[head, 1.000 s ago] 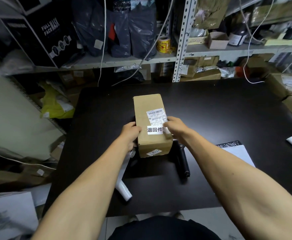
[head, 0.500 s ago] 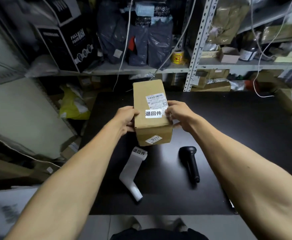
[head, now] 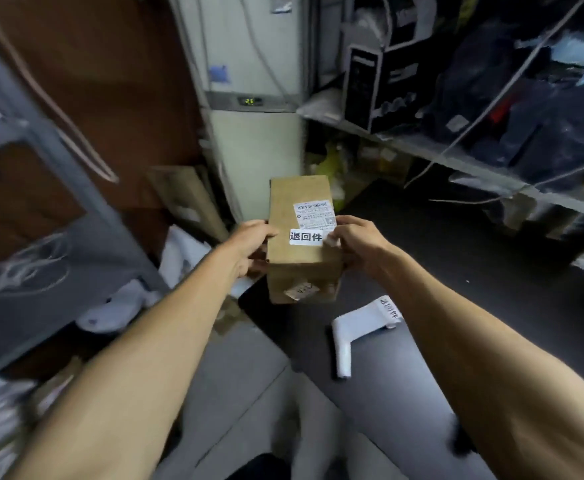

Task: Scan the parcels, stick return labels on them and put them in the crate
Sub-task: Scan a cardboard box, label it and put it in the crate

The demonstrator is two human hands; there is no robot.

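Around the parcel [head: 301,230], both hands were closed: the left hand [head: 252,242] clasped its left side, and the right hand [head: 356,244] held its right side, thumb resting at the edge of the white return label [head: 306,236] stuck on top. Just beyond that label sat the barcode shipping label [head: 314,213]. The parcel was held in the air beyond the left edge of the black table [head: 456,244]. On the table, right of and nearer than the parcel, lay the label roll [head: 356,327]. Behind the parcel stood a tall pale appliance [head: 256,147], with shelving [head: 456,150] to the right.
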